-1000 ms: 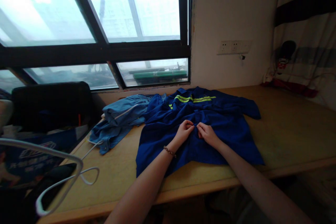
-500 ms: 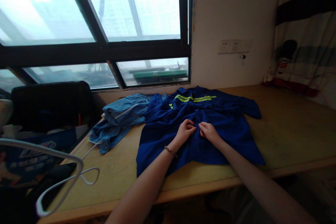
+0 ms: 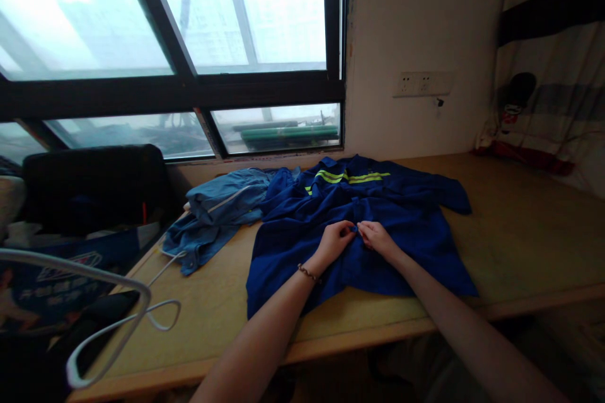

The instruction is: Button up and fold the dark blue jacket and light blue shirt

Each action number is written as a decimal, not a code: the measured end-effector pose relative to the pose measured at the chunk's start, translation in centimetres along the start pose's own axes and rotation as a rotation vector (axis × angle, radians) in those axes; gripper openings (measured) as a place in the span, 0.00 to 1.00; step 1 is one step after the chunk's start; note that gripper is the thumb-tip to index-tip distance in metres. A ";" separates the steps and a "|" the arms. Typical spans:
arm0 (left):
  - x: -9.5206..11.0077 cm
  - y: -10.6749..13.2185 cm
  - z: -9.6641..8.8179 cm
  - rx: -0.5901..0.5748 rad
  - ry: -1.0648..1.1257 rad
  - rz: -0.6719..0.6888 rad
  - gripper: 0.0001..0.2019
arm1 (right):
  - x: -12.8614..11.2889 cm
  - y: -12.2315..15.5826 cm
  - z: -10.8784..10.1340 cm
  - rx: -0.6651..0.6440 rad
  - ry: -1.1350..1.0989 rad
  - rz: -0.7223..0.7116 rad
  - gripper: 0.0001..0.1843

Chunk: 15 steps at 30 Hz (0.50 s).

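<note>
A dark blue work shirt [image 3: 401, 236] with yellow-green reflective stripes lies spread on the table, its collar toward the window. My left hand [image 3: 336, 237] pinches the front opening of the shirt near its middle; a beaded bracelet circles that wrist. Close beside it, my right hand [image 3: 375, 236] is closed on the opposite side of the same opening. A bit of blue cloth shows between the fingertips. Whether a button lies there is too small to make out.
A lighter blue garment [image 3: 227, 198] lies crumpled at the shirt's left. A white hanger or bent rod [image 3: 142, 302] juts in at the table's left edge. Beyond it stand a black chair [image 3: 94, 182] and a printed bag [image 3: 85, 271]. Window and wall sockets [image 3: 423, 83] are behind the table.
My left hand has shifted slightly down and right, so the fingertips of both hands are nearer each other. The shirt lies as before.
</note>
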<state>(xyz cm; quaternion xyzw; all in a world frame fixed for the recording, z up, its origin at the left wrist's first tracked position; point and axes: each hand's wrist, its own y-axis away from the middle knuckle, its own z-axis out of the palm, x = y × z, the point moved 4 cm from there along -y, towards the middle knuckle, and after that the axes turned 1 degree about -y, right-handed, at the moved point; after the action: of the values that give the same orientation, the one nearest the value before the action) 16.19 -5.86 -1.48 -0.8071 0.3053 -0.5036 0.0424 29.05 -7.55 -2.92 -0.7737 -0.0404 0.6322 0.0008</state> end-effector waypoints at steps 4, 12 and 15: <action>-1.1 -0.4 -0.4 0.082 0.000 -0.078 0.08 | -2.9 1.7 -0.1 0.042 0.234 -0.249 0.19; -3.4 -1.6 -2.2 0.141 -0.001 -0.119 0.09 | -5.3 4.6 3.5 -0.216 0.808 -0.574 0.17; -3.5 -1.6 -2.3 0.121 -0.001 -0.098 0.10 | -4.8 4.4 3.9 -0.226 0.883 -0.577 0.15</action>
<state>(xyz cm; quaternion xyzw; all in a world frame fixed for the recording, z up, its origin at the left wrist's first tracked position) 13.91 -2.14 -2.54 -0.8173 0.2344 -0.5222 0.0663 24.55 -12.47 0.79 -0.9187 -0.3146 0.2129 0.1082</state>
